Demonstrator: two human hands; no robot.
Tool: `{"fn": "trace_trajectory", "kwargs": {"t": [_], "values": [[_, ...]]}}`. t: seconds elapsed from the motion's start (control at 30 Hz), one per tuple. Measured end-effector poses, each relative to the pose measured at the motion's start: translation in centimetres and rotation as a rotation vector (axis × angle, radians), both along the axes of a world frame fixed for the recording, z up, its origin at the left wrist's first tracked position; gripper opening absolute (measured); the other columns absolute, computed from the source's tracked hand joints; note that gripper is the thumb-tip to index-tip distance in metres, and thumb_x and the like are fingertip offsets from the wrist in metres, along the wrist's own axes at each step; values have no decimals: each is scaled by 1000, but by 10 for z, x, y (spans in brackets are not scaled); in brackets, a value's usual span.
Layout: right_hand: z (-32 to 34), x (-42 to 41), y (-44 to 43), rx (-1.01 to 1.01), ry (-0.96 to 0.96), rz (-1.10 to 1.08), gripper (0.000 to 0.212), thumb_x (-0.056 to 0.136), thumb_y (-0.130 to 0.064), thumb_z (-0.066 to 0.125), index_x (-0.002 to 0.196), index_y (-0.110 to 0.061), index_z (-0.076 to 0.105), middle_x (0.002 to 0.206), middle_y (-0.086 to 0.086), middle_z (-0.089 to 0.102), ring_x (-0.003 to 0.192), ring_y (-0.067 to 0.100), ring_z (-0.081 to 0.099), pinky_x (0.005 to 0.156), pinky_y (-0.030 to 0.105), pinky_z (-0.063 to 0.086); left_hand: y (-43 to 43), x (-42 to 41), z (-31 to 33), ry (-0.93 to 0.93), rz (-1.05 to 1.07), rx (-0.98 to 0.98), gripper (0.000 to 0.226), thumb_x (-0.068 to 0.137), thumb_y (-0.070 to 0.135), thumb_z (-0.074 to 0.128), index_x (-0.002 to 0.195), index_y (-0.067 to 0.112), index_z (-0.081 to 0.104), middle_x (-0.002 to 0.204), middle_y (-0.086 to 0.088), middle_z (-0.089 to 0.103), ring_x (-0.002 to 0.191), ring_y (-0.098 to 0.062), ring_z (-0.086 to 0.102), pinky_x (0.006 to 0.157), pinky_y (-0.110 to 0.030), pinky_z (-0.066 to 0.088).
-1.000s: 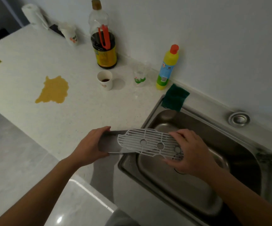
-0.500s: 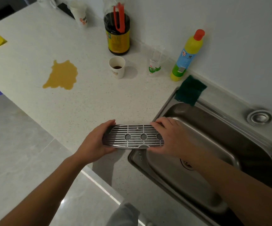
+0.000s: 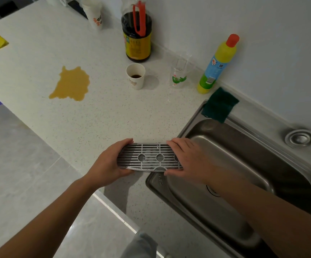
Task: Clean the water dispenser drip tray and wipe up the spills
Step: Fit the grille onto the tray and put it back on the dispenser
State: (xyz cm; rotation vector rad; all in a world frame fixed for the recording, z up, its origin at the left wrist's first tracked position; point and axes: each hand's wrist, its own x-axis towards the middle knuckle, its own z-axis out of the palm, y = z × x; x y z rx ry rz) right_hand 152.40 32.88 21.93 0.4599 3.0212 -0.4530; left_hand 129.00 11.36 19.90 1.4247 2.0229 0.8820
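The bench (image 3: 98, 118) is a broad slab of pale stone, matte and flecked with fine dark specks. Sunk into its right end is the sink (image 3: 244, 164), a rounded rectangular basin of brushed steel with a dull sheen.

My left hand (image 3: 108, 164) and right hand (image 3: 188, 159) are each clamped on one end of the drip tray (image 3: 151, 157), with my fingers curled over the far edge and my thumbs on the near one. The tray is a long, shallow grey plastic piece with rounded ends. Its top is a slotted grille with round holes in a row. I hold it level at the sink's front left corner, and I cannot tell whether it touches the bench.

Well beyond it lies the spill (image 3: 70, 84), a flat amber puddle with a ragged outline. By the wall stand a squat bottle (image 3: 137, 40) of dark liquid and a slim yellow plastic bottle (image 3: 216, 67) with a red cap. A dark green scouring pad (image 3: 219, 104) overhangs the sink rim. A small paper cup (image 3: 136, 76) holds brown dregs.
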Motion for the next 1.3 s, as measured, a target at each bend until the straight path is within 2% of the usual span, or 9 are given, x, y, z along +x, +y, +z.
{"fn": "trace_trajectory", "kwargs": {"t": [0.2,0.3,0.37,0.43,0.47,0.53,0.73,1.17,1.3], "values": [[1,-2,2,62,-41,73,105,85,-88,30,148,-5,40,145,15,51,130,30,50,114,50,41,1,0,1,11,-8,-7,97,72,43,91,153,27,39,144,8,59,126,-6,58,107,-30,51],[5,-1,1,59,-33,68,103,86,-87,30,151,-8,36,149,12,45,135,27,42,120,54,32,1,0,1,28,-16,-6,97,73,41,92,153,26,39,144,8,59,125,-5,58,107,-30,51],[9,1,-5,72,93,4,85,88,-76,45,145,-14,43,141,8,46,129,23,42,117,53,35,1,-1,-1,31,-14,-8,98,73,40,92,154,26,39,144,7,59,126,-6,58,107,-30,50],[14,-2,-16,114,223,-44,53,90,-59,55,126,-20,56,116,1,51,104,16,47,97,43,49,0,-1,-2,29,-16,-6,97,74,40,92,154,26,39,145,6,58,127,-7,57,107,-30,49],[14,-4,-22,124,237,-31,40,92,-52,55,117,-22,60,106,-1,53,95,14,47,87,39,50,0,-1,-3,27,-18,-3,97,74,40,91,154,27,38,145,7,58,127,-6,57,107,-28,49],[12,-9,-34,117,176,18,30,96,-48,55,109,-24,67,97,-3,61,88,15,53,81,38,50,-1,0,-4,17,-16,3,96,74,40,91,154,29,38,144,12,56,126,-3,56,106,-24,47],[8,-12,-40,99,7,-57,45,97,-61,41,108,-29,71,96,-8,68,88,14,60,82,35,49,-1,0,-5,-11,-10,10,95,74,37,92,153,27,40,144,10,57,127,-1,56,106,-20,46],[16,-20,-44,119,11,-62,35,99,-53,46,103,-26,68,94,-6,67,85,17,60,77,35,47,-2,-2,-7,-45,-6,15,97,73,43,91,154,31,37,143,18,53,127,10,51,105,-10,43],[17,-17,-43,113,44,-66,32,100,-52,48,102,-27,67,93,-8,66,83,15,59,75,31,44,-2,-1,-7,-53,0,25,97,74,44,89,155,28,37,143,17,52,127,6,53,106,-16,45]]}}
